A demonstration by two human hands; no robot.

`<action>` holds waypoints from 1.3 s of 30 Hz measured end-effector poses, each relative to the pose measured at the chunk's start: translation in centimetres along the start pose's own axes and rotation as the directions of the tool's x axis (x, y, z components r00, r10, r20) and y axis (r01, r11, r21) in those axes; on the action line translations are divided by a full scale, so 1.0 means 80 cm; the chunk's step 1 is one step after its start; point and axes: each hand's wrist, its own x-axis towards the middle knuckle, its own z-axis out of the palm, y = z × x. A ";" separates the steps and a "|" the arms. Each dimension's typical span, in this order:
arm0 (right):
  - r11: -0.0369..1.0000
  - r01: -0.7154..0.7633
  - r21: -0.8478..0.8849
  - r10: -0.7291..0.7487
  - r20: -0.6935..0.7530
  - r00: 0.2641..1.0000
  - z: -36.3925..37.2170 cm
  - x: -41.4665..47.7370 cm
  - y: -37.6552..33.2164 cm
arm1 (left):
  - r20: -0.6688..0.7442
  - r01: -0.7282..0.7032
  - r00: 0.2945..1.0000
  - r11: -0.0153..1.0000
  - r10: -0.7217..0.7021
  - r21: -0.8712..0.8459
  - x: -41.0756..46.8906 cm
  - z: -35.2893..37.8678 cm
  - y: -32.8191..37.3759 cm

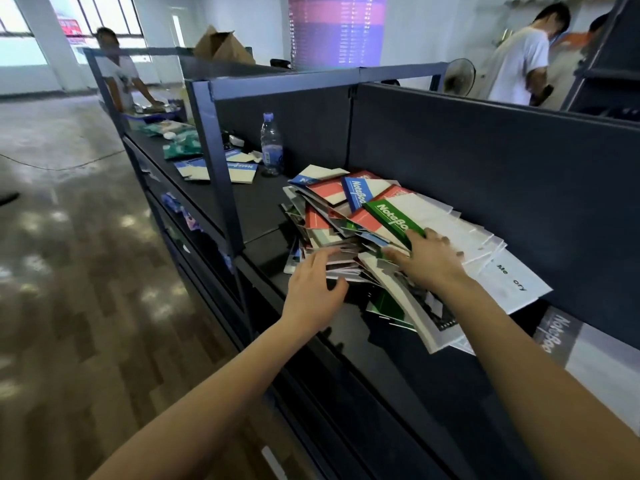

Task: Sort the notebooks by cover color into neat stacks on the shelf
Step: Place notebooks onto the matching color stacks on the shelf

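Found the pile of notebooks point(349, 216) jumbled on the dark shelf point(263, 202); red, blue and green covers mixed (green notebook point(391, 218) uppermost). Saw the left hand point(317, 289) gripping the pile's near edge, thumb beneath, fingers over. Saw the right hand point(429, 259) laid flat, fingers spread, on the green notebook's corner. Noted a water bottle point(271, 147) standing well beyond.
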 end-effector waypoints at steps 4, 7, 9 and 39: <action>0.998 -0.056 -0.011 0.056 -0.017 0.998 -0.001 0.016 -0.015 | -0.022 0.002 1.000 1.000 -0.002 0.000 0.018 -0.022 -0.024; 0.996 -0.052 -0.069 0.047 -0.070 0.996 0.001 0.024 -0.015 | -0.029 0.015 0.999 1.000 -0.016 -0.019 0.025 -0.030 -0.040; 0.997 -0.027 -0.073 0.018 -0.119 0.993 0.003 0.025 -0.011 | -0.018 0.018 1.000 0.999 -0.018 -0.034 0.024 -0.032 -0.051; 0.987 -0.067 -0.149 0.032 -0.224 0.974 0.001 -0.040 -0.031 | 0.124 0.072 0.992 0.665 0.031 -0.743 0.012 -0.020 -0.023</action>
